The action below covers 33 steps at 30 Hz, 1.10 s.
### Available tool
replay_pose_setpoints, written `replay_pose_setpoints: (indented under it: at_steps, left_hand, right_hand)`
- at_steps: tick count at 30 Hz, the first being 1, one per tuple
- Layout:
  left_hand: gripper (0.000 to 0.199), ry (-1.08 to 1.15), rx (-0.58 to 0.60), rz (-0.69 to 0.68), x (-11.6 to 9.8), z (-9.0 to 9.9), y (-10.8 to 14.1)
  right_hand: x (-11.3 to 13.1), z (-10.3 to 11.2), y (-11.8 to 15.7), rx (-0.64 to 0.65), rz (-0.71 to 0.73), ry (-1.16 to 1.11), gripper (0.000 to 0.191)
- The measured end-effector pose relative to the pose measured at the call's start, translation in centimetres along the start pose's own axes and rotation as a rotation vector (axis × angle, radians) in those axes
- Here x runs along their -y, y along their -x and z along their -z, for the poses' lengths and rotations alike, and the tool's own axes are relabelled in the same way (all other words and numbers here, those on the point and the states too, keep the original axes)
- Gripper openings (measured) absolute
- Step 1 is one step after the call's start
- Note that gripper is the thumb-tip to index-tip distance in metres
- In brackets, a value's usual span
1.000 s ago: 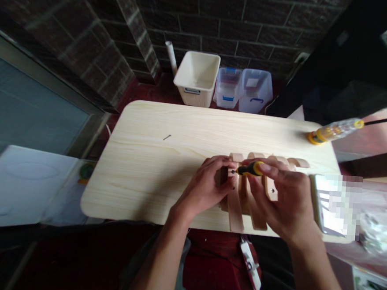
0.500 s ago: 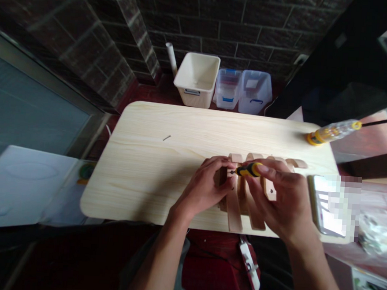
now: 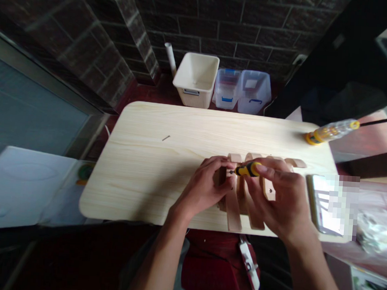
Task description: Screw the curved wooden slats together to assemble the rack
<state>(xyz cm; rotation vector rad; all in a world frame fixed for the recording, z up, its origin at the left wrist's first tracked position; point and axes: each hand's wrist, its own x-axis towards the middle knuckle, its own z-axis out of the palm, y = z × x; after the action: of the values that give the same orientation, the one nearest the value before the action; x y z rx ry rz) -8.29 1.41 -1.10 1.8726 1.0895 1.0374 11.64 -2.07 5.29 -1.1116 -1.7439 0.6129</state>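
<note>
Head view: one person, two bare hands at work, right of middle on the tabletop (image 3: 122,171).

Right hand (image 3: 283,193): grip closed round the yellow-and-black handle of a screwdriver (image 3: 249,169), tip pointing left.

Left hand (image 3: 206,181): thumb and fingers pinching the slatted wooden piece (image 3: 234,209), to either side of the screwdriver tip; exact contact partly hidden.

Wooden piece: at the near edge of the tabletop, under both hands; pale slats running near to far, ends rounded, a dark hole or screw showing on one by the right hand.

Step in hand, as judged: turning a screw at the leftmost slat. Next move calls for a steady left hold and a shaft in line with the screw; whether it is seated cannot be told.

Outlying: one small dark metal rod (image 3: 166,138), far left of the hands; one clear bottle-shaped container with yellow base (image 3: 332,131), far right; one flat glossy device (image 3: 325,207), right of the right hand. Beyond the far edge: one cream bin (image 3: 196,99), two clear boxes (image 3: 255,94).
</note>
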Motion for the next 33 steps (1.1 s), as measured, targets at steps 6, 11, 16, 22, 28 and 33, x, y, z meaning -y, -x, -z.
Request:
replay_pose_setpoints:
  at_steps: [6,11,16,22,28,33]
  left_hand:
    - [0.028,0.004,0.004,0.003,-0.15,0.08,0.01]
    - [0.028,-0.005,0.011,0.016,-0.12,0.08,-0.01]
    - [0.028,-0.008,0.008,0.016,-0.12,0.06,-0.02]
    - [0.028,-0.004,0.015,0.034,-0.13,0.09,0.08]
    - [0.029,0.0,0.02,0.025,0.03,0.06,0.13]
    - [0.029,-0.002,0.02,0.022,0.0,0.09,0.12]
  right_hand:
    - [-0.14,0.15,0.15,0.035,-0.009,-0.045,0.05]
    - [-0.06,0.1,0.29,0.014,-0.021,-0.043,0.046]
    - [-0.13,0.08,0.23,0.006,0.022,-0.04,0.049]
    - [-0.16,0.0,0.2,-0.003,0.005,-0.017,0.043]
    - [-0.13,-0.05,0.24,0.012,0.041,-0.02,0.048]
    - [-0.15,-0.06,0.34,-0.013,0.047,-0.029,0.049]
